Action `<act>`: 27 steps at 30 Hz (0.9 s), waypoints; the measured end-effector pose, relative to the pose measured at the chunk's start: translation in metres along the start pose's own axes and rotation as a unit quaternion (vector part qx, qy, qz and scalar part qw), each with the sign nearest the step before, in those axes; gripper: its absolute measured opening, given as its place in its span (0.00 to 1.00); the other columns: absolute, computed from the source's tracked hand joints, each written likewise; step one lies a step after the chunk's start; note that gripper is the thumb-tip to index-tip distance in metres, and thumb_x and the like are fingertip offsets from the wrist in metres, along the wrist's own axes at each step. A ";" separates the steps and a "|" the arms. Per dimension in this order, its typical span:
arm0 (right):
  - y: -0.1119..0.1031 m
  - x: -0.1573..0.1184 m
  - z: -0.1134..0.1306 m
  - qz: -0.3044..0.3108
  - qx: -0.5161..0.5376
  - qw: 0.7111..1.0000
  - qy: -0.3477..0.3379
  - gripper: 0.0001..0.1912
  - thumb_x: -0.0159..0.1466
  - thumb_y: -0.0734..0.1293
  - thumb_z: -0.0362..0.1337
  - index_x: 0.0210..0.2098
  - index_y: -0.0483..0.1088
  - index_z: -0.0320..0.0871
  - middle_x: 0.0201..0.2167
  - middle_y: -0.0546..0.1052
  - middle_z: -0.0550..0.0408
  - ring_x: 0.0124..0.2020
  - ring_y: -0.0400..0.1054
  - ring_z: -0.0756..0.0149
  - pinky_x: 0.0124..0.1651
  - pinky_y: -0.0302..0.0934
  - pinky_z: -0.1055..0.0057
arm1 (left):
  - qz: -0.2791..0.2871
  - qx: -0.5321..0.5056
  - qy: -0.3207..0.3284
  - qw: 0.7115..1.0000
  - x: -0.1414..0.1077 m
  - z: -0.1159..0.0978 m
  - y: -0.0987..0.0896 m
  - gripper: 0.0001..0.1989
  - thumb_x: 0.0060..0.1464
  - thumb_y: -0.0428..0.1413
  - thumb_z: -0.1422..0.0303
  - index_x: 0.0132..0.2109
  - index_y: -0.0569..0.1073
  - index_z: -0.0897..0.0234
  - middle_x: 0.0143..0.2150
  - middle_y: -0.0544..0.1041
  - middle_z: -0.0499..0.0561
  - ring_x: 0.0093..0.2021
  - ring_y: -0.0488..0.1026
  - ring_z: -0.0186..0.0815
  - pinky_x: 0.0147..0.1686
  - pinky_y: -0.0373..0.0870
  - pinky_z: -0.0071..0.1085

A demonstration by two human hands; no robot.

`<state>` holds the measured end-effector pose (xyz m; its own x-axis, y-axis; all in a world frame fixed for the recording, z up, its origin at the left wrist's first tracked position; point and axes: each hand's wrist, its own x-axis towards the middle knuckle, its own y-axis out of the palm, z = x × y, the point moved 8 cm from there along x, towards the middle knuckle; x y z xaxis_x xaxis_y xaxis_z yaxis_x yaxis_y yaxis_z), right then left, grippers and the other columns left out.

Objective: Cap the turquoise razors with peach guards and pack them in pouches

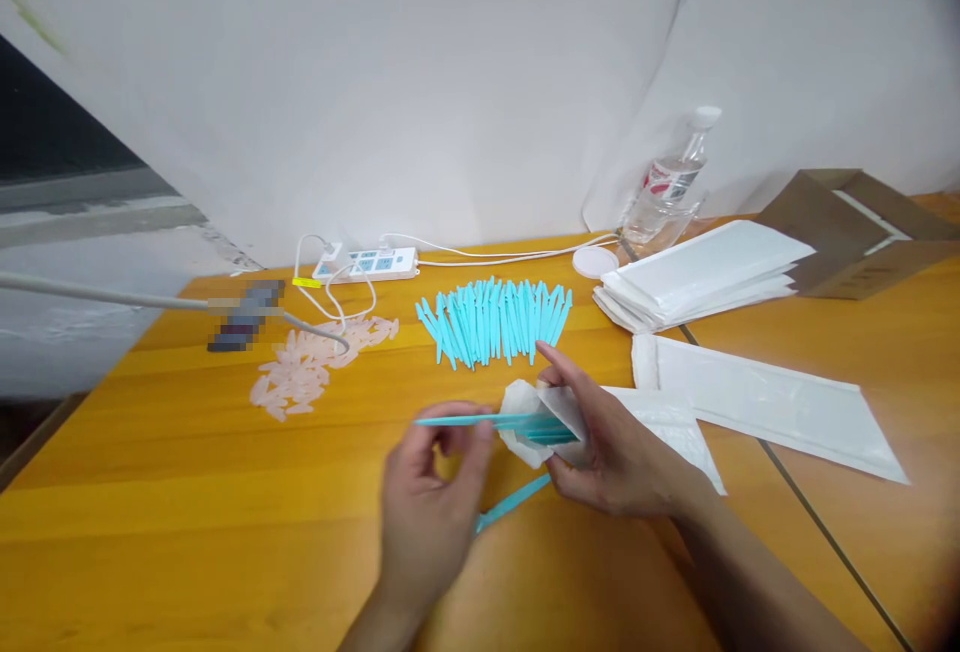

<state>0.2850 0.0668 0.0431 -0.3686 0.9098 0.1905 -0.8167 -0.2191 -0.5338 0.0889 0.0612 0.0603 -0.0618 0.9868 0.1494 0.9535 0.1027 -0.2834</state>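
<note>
My left hand pinches a thin turquoise plastic stick between thumb and fingers. The stick lies level, its right end inside the mouth of a white padded envelope. My right hand grips that envelope and holds its mouth open toward the left. Several turquoise sticks show inside it. Below the hands, a loose turquoise stick lies slantwise on the wooden table, partly hidden by my hands. Beyond them, a spread row of turquoise sticks lies on the table.
Small pale pink pieces lie at left, near a blurred dark phone-like object. A power strip with white cables sits by the wall. At right are stacked white envelopes, a single envelope, a bottle and an open carton.
</note>
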 end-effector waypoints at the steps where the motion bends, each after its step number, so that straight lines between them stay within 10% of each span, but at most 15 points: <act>1: -0.001 0.000 -0.001 -0.002 0.008 1.000 0.006 0.56 0.56 0.68 0.26 0.74 0.35 0.52 0.59 0.64 0.44 0.56 0.66 0.51 0.58 0.65 0.51 | 0.044 0.033 0.021 0.998 -0.002 -0.003 0.016 0.13 0.59 0.61 0.61 0.50 0.77 0.56 0.48 0.78 0.52 0.47 0.74 0.39 0.45 0.72 0.34; 4: -0.003 -0.001 -0.001 -0.005 0.017 1.000 0.014 0.56 0.55 0.68 0.26 0.74 0.36 0.52 0.58 0.65 0.44 0.55 0.66 0.52 0.58 0.65 0.52 | 0.067 0.087 0.051 0.993 -0.007 0.002 0.025 0.24 0.60 0.60 0.60 0.62 0.70 0.53 0.60 0.72 0.55 0.56 0.70 0.42 0.53 0.69 0.38; 7: -0.004 -0.001 0.000 -0.003 0.020 1.000 0.006 0.56 0.55 0.68 0.26 0.74 0.35 0.51 0.58 0.65 0.45 0.55 0.66 0.52 0.58 0.65 0.53 | 0.120 0.135 0.038 0.983 -0.013 0.021 0.021 0.15 0.64 0.56 0.62 0.56 0.74 0.55 0.52 0.76 0.54 0.49 0.74 0.40 0.49 0.71 0.35; 13: -0.003 0.000 0.003 0.001 0.012 1.000 0.000 0.55 0.55 0.68 0.26 0.74 0.36 0.51 0.59 0.63 0.44 0.57 0.63 0.50 0.59 0.63 0.50 | 0.300 0.346 0.094 0.884 -0.034 0.039 0.053 0.09 0.59 0.56 0.70 0.42 0.80 0.56 0.39 0.79 0.54 0.42 0.76 0.46 0.41 0.71 0.39; 17: -0.006 0.002 0.007 -0.002 0.011 1.000 0.001 0.54 0.55 0.67 0.26 0.74 0.37 0.51 0.55 0.65 0.46 0.56 0.64 0.51 0.61 0.61 0.51 | 0.300 0.299 0.048 0.905 -0.025 0.040 0.023 0.09 0.61 0.53 0.70 0.37 0.78 0.58 0.37 0.78 0.53 0.37 0.76 0.42 0.37 0.70 0.35; 20: -0.005 0.001 0.005 0.003 0.018 1.000 0.008 0.55 0.55 0.67 0.25 0.74 0.36 0.52 0.54 0.66 0.47 0.55 0.65 0.52 0.59 0.63 0.53 | 0.206 0.154 -0.017 0.966 -0.010 0.039 -0.026 0.06 0.60 0.58 0.65 0.37 0.78 0.59 0.33 0.78 0.50 0.33 0.75 0.37 0.33 0.71 0.30; 23: -0.003 0.001 0.000 0.006 0.037 0.999 0.016 0.57 0.54 0.67 0.26 0.74 0.34 0.53 0.57 0.63 0.46 0.54 0.66 0.53 0.52 0.67 0.59 | -0.033 -0.062 -0.024 0.997 -0.002 0.032 -0.071 0.05 0.55 0.64 0.63 0.39 0.78 0.57 0.35 0.80 0.46 0.30 0.74 0.31 0.33 0.74 0.25; 27: 0.001 0.001 -0.001 0.003 0.068 0.997 0.022 0.58 0.53 0.67 0.27 0.74 0.34 0.56 0.57 0.62 0.48 0.53 0.67 0.55 0.44 0.69 0.65 | -0.152 -0.205 0.000 0.967 -0.009 0.019 -0.042 0.07 0.54 0.66 0.65 0.41 0.79 0.54 0.41 0.80 0.44 0.37 0.76 0.27 0.41 0.74 0.19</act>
<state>0.2844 0.0682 0.0424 -0.3564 0.9224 0.1488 -0.8683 -0.2682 -0.4173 0.0438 0.0509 0.0524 -0.3577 0.9189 0.1663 0.9280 0.3299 0.1733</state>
